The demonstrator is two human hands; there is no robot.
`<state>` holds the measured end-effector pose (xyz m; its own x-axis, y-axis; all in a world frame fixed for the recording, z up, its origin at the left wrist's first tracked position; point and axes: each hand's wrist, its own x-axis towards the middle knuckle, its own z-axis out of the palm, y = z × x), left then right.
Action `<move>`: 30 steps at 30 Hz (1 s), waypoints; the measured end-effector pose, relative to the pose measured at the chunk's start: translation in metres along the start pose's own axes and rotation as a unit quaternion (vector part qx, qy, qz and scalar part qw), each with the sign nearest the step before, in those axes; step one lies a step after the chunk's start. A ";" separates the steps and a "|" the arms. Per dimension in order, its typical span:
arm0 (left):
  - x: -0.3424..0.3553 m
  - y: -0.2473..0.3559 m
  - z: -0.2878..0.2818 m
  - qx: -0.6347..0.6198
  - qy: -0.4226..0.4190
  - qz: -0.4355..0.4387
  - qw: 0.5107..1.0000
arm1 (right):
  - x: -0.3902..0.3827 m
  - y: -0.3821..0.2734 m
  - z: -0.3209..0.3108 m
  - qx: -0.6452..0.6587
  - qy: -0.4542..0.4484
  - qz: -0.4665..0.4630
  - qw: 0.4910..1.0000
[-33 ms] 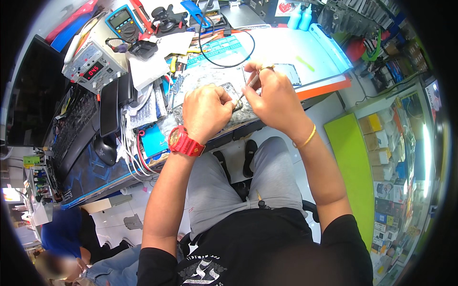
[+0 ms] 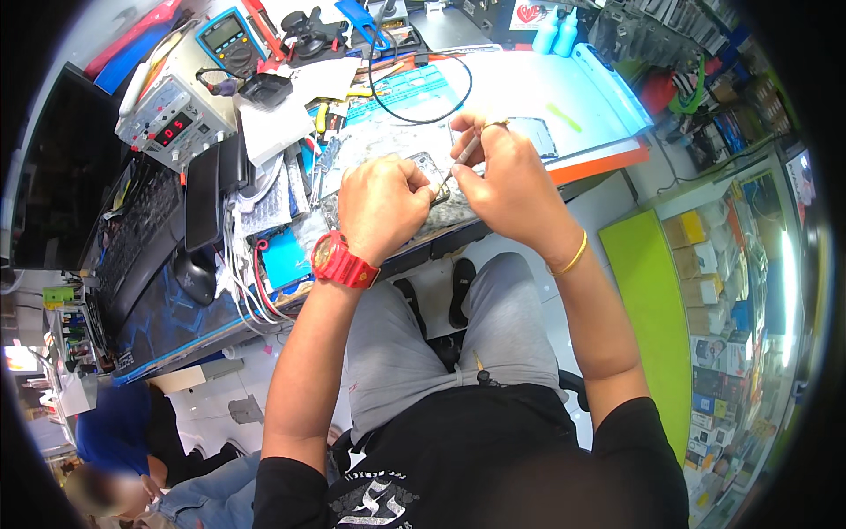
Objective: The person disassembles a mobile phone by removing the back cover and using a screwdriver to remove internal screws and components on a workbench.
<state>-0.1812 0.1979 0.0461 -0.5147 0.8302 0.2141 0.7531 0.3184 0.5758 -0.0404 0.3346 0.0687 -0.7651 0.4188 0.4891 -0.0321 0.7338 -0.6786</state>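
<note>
1. The fingertips of the left hand (image 2: 381,204) are curled inward and hidden behind its own knuckles, so I cannot tell exactly how they grip; they press at the left edge of a small dark phone (image 2: 434,175) that lies flat near the upper centre of the frame.
2. Most of the phone is covered by both hands; only a narrow part shows between them.
3. The right hand (image 2: 509,181) has its fingers pressed together, pinching a thin silver tool (image 2: 464,151) like a pen. The tool is tilted, and its lower tip, near the phone, is too small to see clearly.
4. Both wrists are bent downward over the near edge of the workbench (image 2: 608,157). The left wrist wears a red watch (image 2: 339,261), the right wrist a thin gold bangle (image 2: 575,257). The forearms come from the lower edge of the frame.
5. Just behind the right hand lies a second flat grey device (image 2: 538,134), partly hidden by the fingers.
6. A black cable (image 2: 421,119) makes a loop on a blue mat (image 2: 414,93) above the hands.
7. At upper left stands a grey box with a red lit display (image 2: 174,119), and behind it a blue and yellow meter (image 2: 227,37).
8. At the right edge, small yellow and white boxes (image 2: 696,256) sit in rows beside a green surface (image 2: 654,317); their print is unreadable.
</note>
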 end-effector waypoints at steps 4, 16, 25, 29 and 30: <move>0.000 -0.001 0.001 0.005 -0.001 -0.002 1.000 | 0.002 -0.004 -0.004 -0.045 0.020 0.068 0.996; -0.004 -0.008 0.001 -0.009 0.005 0.043 0.999 | -0.007 0.000 -0.005 0.075 0.049 0.091 0.992; -0.003 0.002 -0.003 0.075 0.061 0.170 0.981 | 0.000 -0.014 -0.010 0.126 0.054 0.090 0.986; 0.018 -0.010 -0.017 0.153 0.109 0.238 0.953 | 0.007 -0.013 -0.018 0.101 0.101 0.080 0.987; 0.024 -0.020 -0.020 0.150 0.099 0.209 0.961 | 0.008 -0.012 -0.020 0.089 0.111 0.072 0.987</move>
<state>-0.2167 0.2019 0.0553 -0.1879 0.8204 0.5401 0.9799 0.1192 0.1599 -0.0332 0.3400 0.0923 -0.6101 0.6342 0.4749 -0.0607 0.5602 -0.8261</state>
